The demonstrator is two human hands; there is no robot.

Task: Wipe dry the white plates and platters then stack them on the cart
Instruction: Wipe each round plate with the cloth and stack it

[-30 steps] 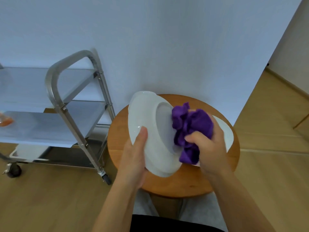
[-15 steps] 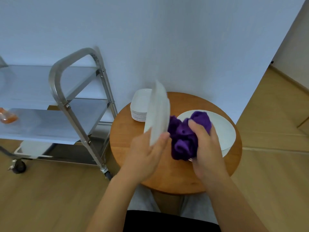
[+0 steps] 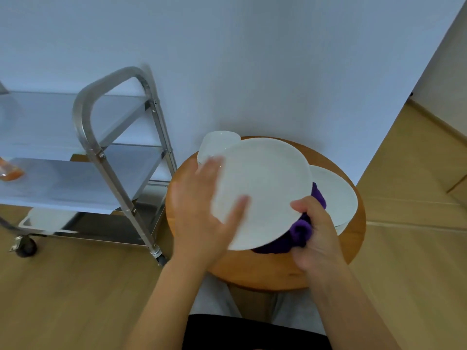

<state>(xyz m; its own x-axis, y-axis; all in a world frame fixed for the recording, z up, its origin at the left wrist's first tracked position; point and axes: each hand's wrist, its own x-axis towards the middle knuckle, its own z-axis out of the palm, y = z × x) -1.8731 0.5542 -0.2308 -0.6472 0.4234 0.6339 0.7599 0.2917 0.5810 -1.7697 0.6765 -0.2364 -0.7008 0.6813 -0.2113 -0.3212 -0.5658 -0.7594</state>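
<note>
We're looking down on a white plate (image 3: 262, 190) held flat above the round wooden table (image 3: 265, 271). Our left hand (image 3: 202, 213) grips its left edge, thumb lying across the top, the other fingers blurred behind the rim. Our right hand (image 3: 316, 233) curls round a purple cloth (image 3: 299, 229) tucked under the plate, most of it hidden. A platter (image 3: 336, 195) on the table peeks out to the right; a stack of small plates (image 3: 217, 142) is half covered behind. The steel cart (image 3: 106, 157) stands left, cut off at the edge.
</note>
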